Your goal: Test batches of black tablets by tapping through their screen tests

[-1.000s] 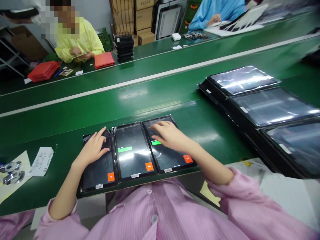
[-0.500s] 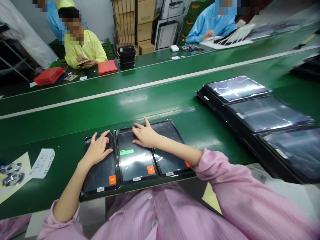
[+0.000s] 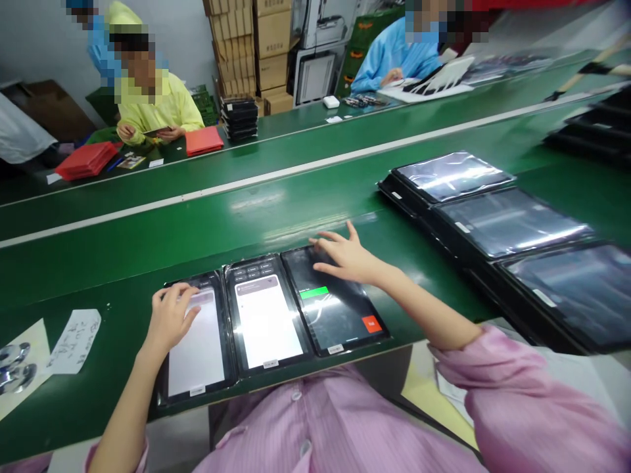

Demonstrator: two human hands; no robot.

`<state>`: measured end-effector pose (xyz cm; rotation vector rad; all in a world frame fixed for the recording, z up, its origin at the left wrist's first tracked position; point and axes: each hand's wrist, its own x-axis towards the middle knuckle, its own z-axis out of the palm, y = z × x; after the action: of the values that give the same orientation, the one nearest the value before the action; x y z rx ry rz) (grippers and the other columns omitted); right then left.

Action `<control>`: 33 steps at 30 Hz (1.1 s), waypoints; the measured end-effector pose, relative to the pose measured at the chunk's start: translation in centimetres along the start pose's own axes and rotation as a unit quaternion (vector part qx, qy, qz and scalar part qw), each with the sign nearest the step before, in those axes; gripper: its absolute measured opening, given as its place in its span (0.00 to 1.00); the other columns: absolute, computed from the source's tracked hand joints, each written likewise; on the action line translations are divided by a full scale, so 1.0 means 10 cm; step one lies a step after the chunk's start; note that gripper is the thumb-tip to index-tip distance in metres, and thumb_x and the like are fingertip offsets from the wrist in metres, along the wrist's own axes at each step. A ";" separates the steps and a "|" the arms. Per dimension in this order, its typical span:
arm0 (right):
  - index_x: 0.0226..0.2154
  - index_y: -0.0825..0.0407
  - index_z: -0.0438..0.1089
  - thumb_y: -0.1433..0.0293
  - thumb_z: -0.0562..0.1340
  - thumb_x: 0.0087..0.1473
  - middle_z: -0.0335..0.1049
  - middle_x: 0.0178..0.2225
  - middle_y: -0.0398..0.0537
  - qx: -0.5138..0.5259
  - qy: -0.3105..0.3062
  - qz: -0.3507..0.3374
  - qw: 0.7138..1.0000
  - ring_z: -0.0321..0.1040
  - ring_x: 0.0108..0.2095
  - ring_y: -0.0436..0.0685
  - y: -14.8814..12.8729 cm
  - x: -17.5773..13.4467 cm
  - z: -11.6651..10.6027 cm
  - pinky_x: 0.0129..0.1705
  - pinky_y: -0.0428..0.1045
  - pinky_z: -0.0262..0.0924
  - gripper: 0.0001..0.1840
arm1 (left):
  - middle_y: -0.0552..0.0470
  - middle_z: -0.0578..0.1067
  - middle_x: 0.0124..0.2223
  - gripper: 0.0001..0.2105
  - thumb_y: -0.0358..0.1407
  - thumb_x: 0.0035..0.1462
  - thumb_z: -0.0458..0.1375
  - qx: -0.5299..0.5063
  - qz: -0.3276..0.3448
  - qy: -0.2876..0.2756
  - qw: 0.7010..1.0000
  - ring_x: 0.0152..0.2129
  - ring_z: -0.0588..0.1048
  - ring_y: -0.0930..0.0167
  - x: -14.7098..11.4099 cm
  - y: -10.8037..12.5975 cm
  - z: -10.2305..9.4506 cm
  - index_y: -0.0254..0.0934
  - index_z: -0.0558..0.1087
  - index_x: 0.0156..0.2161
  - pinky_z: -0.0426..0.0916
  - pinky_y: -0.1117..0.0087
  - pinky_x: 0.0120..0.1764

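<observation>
Three tablets lie side by side at the near edge of the green bench. My left hand (image 3: 172,315) rests over the upper part of the left tablet (image 3: 197,361), whose screen is mostly white; its fingers are bent but apart. The middle tablet (image 3: 269,328) shows a white panel below a row of dark tiles, and neither hand is on it. Over the top of the right tablet (image 3: 340,322) is my right hand (image 3: 345,256), fingers spread, holding nothing. That tablet's screen is dark with a green bar and a red-orange square.
Stacked tablets (image 3: 513,220) stand to the right, with more dark stacks (image 3: 596,131) beyond. A handwritten paper slip (image 3: 76,341) and shiny round metal parts (image 3: 17,368) lie at left. Across the bench, co-workers sit near red pouches (image 3: 86,161) and a black stack (image 3: 240,118).
My right hand has moved right, from the middle tablet to the right one. The left and middle screens have turned from dark to mostly white. The view has shifted slightly.
</observation>
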<state>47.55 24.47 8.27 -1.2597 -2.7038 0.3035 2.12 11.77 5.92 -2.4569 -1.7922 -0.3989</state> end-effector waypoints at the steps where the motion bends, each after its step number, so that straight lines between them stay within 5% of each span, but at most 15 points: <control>1: 0.55 0.55 0.65 0.53 0.54 0.64 0.75 0.51 0.61 -0.008 0.003 0.016 1.000 0.52 0.67 0.76 0.01 -0.02 0.01 0.61 0.86 0.18 0.27 | 0.39 0.74 0.49 0.19 0.45 0.68 0.45 0.005 -0.011 0.006 1.000 0.49 0.72 0.55 0.01 0.01 0.00 0.39 0.73 0.52 0.59 0.47 0.54; 3: 0.56 0.57 0.63 0.52 0.55 0.63 0.74 0.53 0.65 -0.018 -0.005 0.029 0.999 0.49 0.68 0.79 0.00 -0.07 0.01 0.60 0.87 0.18 0.29 | 0.38 0.73 0.51 0.20 0.45 0.69 0.44 0.010 -0.026 0.009 1.000 0.50 0.71 0.54 0.03 0.03 -0.01 0.38 0.72 0.53 0.58 0.45 0.55; 6: 0.49 0.55 0.67 0.51 0.54 0.65 0.77 0.46 0.61 0.006 -0.030 0.002 1.000 0.69 0.55 0.72 -0.11 -0.17 -0.06 0.64 0.83 0.23 0.25 | 0.38 0.72 0.51 0.20 0.44 0.69 0.43 0.007 -0.039 0.003 0.999 0.51 0.71 0.54 0.04 0.03 -0.01 0.38 0.72 0.54 0.58 0.45 0.55; 8: 0.46 0.53 0.68 0.51 0.54 0.66 0.78 0.44 0.57 0.037 -0.038 -0.026 0.998 0.74 0.49 0.66 -0.23 -0.17 -0.11 0.67 0.79 0.28 0.22 | 0.38 0.72 0.51 0.20 0.44 0.69 0.43 0.003 -0.046 -0.002 0.999 0.51 0.71 0.55 0.04 0.02 -0.01 0.39 0.73 0.54 0.58 0.46 0.56; 13: 0.55 0.52 0.68 0.53 0.57 0.66 0.59 0.66 0.65 -0.037 -0.004 -0.093 0.995 0.51 0.68 0.75 -0.61 0.19 0.09 0.65 0.82 0.30 0.24 | 0.38 0.71 0.51 0.22 0.44 0.69 0.43 0.007 -0.035 -0.008 0.999 0.50 0.70 0.56 0.11 0.04 0.01 0.41 0.73 0.58 0.57 0.45 0.56; 17: 0.64 0.48 0.63 0.48 0.55 0.65 0.49 0.70 0.66 -0.091 0.003 -0.105 0.990 0.42 0.70 0.80 -0.75 0.45 0.37 0.62 0.84 0.34 0.33 | 0.38 0.70 0.51 0.25 0.50 0.69 0.42 0.033 -0.026 -0.028 0.999 0.49 0.70 0.53 0.19 0.06 -0.02 0.43 0.75 0.57 0.54 0.40 0.57; 21: 0.64 0.49 0.62 0.44 0.51 0.64 0.55 0.66 0.66 -0.085 0.043 -0.081 0.992 0.47 0.67 0.76 -0.49 0.34 0.37 0.65 0.81 0.34 0.36 | 0.35 0.69 0.52 0.33 0.56 0.67 0.37 0.002 -0.045 0.015 0.999 0.51 0.69 0.51 0.17 -0.01 -0.06 0.35 0.68 0.61 0.57 0.40 0.57; 25: 0.58 0.50 0.66 0.45 0.47 0.65 0.59 0.60 0.66 -0.032 0.069 0.056 0.995 0.55 0.62 0.73 0.05 -0.04 0.31 0.65 0.78 0.41 0.33 | 0.37 0.70 0.54 0.28 0.55 0.67 0.37 -0.061 -0.085 0.017 0.994 0.54 0.70 0.53 0.21 -0.09 -0.06 0.37 0.71 0.52 0.60 0.44 0.58; 27: 0.58 0.49 0.66 0.47 0.47 0.66 0.58 0.59 0.65 -0.019 0.076 0.102 0.992 0.55 0.61 0.74 0.26 -0.21 0.34 0.63 0.78 0.44 0.31 | 0.38 0.71 0.56 0.27 0.53 0.67 0.38 -0.103 -0.101 -0.012 0.989 0.56 0.69 0.55 0.33 -0.08 -0.06 0.37 0.70 0.51 0.62 0.48 0.59; 30: 0.57 0.43 0.67 0.46 0.49 0.64 0.54 0.61 0.62 -0.019 0.100 0.110 0.989 0.49 0.63 0.76 0.41 -0.34 0.42 0.63 0.82 0.36 0.29 | 0.39 0.71 0.60 0.29 0.52 0.66 0.38 -0.140 -0.138 -0.099 0.975 0.59 0.68 0.57 0.63 0.01 -0.06 0.35 0.69 0.56 0.61 0.53 0.61; 33: 0.58 0.44 0.66 0.45 0.51 0.62 0.52 0.62 0.61 0.066 0.192 0.127 0.971 0.45 0.65 0.75 0.47 -0.26 0.48 0.65 0.80 0.30 0.31 | 0.42 0.72 0.62 0.31 0.52 0.65 0.37 -0.139 -0.154 -0.201 0.957 0.60 0.69 0.59 0.95 0.13 -0.06 0.36 0.70 0.58 0.62 0.59 0.62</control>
<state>51.66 24.87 2.36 -1.4546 -2.1690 0.2332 5.99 20.05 9.01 -2.5852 -2.4560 -0.1835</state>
